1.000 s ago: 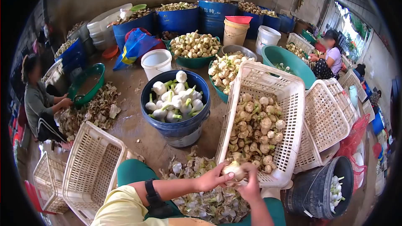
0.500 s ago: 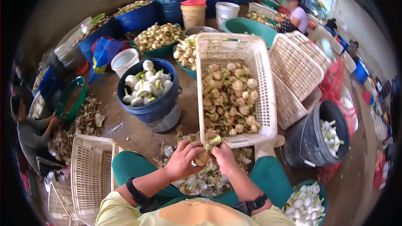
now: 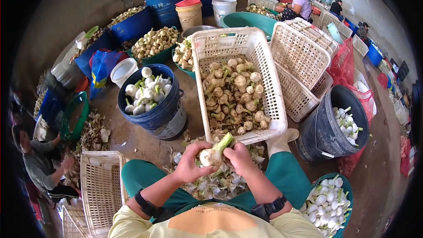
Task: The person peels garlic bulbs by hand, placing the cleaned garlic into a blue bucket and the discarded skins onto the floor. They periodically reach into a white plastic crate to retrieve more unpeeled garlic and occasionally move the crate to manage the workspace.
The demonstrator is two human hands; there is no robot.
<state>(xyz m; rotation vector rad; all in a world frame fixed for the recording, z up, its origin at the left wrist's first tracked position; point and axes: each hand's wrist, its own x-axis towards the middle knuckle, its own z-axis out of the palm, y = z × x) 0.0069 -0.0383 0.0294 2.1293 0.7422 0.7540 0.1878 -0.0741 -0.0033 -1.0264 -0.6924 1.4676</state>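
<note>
My left hand [image 3: 194, 164] is wrapped round a pale garlic bulb [image 3: 210, 156] with a short green stem that points up and to the right. My right hand [image 3: 239, 158] has its fingers closed at the side of the bulb near the stem; whether it pinches a piece of skin is hidden. Just beyond my hands, a white plastic crate [image 3: 282, 105] holds many brownish unpeeled bulbs [image 3: 238, 89]. Peeled skins [image 3: 216, 187] lie in a pile below my hands, between my knees.
A blue bucket [image 3: 165, 125] of white bulbs stands left of the crate. A dark bucket [image 3: 310, 136] and a green basin [image 3: 348, 189] with white bulbs are at right. Empty crates [image 3: 103, 194] stand at left. One person [image 3: 42, 163] sits at left, another [image 3: 301, 5] at back right.
The bulb has turned and shows a paler, cleaner side, its stem more visible. My view has shifted slightly. The person at left has moved their hands.
</note>
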